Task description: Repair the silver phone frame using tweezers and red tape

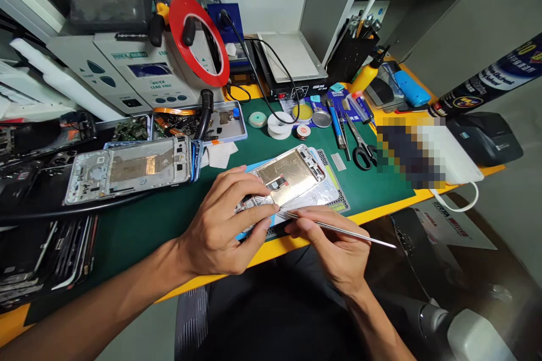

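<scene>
A phone frame [292,172] with a bare gold-coloured inner plate lies tilted on a blue and white mat [332,194] in the middle of the bench. My left hand [228,223] grips its near left end, thumb and forefinger at the lower edge, and hides that corner. In my right hand [334,242] are slim metal tweezers [355,233], held like a pen. Their tip points left to the frame's lower edge, close to my left fingertips; whether it touches the frame I cannot tell.
Left stands another phone frame [131,169] above stacked phone parts [46,259]. Behind are solder spools [279,125], a hot plate [292,59] and a soldering station [139,70]. Scissors [363,149] and a blue-handled tool [336,127] lie right, near a white device [449,152] with a cable.
</scene>
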`<action>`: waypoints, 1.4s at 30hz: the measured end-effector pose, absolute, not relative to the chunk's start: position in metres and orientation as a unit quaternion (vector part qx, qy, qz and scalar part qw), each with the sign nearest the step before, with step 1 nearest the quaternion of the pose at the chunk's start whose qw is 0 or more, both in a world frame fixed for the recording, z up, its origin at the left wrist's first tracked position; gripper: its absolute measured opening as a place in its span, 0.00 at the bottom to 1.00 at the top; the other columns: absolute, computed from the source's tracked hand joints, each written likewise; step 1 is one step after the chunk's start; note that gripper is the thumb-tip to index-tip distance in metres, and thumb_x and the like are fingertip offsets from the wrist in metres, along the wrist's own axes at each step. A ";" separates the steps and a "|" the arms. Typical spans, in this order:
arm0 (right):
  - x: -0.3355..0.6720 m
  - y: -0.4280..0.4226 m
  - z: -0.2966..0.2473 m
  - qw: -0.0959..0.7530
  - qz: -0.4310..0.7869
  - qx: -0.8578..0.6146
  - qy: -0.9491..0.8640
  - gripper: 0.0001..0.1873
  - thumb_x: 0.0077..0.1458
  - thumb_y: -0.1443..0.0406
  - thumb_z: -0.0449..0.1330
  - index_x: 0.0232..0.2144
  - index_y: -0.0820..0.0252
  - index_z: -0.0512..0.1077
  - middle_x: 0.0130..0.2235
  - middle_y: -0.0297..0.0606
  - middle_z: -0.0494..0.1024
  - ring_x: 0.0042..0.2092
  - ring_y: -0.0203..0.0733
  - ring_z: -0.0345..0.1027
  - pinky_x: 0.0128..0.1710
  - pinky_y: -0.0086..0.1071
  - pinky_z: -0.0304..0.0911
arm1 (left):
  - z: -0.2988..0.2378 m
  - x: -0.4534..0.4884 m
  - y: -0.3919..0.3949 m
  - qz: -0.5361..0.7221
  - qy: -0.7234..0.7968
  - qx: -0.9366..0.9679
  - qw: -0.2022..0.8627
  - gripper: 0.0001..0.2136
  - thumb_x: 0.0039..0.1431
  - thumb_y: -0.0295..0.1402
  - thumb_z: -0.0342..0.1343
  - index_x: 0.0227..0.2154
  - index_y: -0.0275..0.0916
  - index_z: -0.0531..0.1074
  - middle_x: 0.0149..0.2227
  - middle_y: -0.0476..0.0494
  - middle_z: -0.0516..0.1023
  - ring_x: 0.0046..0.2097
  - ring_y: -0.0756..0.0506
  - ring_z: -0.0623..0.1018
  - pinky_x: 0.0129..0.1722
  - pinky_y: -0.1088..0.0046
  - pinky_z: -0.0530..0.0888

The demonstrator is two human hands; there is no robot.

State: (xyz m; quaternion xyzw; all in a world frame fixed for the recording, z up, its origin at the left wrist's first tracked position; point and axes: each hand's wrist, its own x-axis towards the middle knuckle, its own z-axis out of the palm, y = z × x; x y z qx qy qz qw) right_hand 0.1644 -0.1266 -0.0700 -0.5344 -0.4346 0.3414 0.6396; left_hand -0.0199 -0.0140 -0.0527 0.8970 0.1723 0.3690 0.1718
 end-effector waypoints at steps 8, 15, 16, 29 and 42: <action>0.166 -0.127 -0.072 0.630 0.328 -0.540 -0.452 0.12 0.59 0.72 0.67 0.41 0.51 0.84 0.38 0.36 0.86 0.33 0.44 0.82 0.32 0.35 0.80 | -0.053 -0.022 -0.015 0.372 0.168 0.897 0.172 0.17 0.51 0.19 0.63 0.44 0.39 0.78 0.46 0.36 0.78 0.52 0.36 0.77 0.59 0.41 0.72; 0.167 -0.127 -0.071 0.622 0.309 -0.536 -0.479 0.15 0.57 0.75 0.67 0.42 0.50 0.84 0.41 0.36 0.86 0.37 0.45 0.82 0.36 0.37 0.80 | -0.055 -0.019 -0.013 0.369 0.163 0.899 0.172 0.16 0.51 0.20 0.63 0.44 0.37 0.79 0.46 0.34 0.78 0.52 0.36 0.76 0.59 0.41 0.72; 0.167 -0.127 -0.071 0.621 0.306 -0.537 -0.482 0.16 0.57 0.75 0.67 0.42 0.50 0.84 0.41 0.36 0.86 0.37 0.45 0.82 0.36 0.36 0.80 | -0.055 -0.019 -0.013 0.370 0.163 0.898 0.172 0.16 0.52 0.20 0.63 0.44 0.37 0.79 0.46 0.34 0.78 0.52 0.36 0.76 0.59 0.41 0.72; 0.167 -0.128 -0.069 0.619 0.299 -0.540 -0.486 0.17 0.58 0.76 0.66 0.43 0.49 0.84 0.40 0.34 0.86 0.37 0.43 0.82 0.35 0.34 0.80 | -0.055 -0.020 -0.013 0.376 0.160 0.896 0.175 0.15 0.52 0.20 0.63 0.44 0.36 0.79 0.46 0.34 0.78 0.52 0.36 0.76 0.58 0.41 0.72; 0.164 -0.126 -0.071 0.632 0.315 -0.536 -0.462 0.16 0.58 0.75 0.66 0.42 0.49 0.84 0.40 0.33 0.85 0.32 0.42 0.82 0.33 0.34 0.81 | -0.056 -0.022 -0.014 0.376 0.161 0.895 0.176 0.15 0.52 0.20 0.64 0.43 0.36 0.79 0.46 0.34 0.78 0.52 0.35 0.76 0.59 0.40 0.72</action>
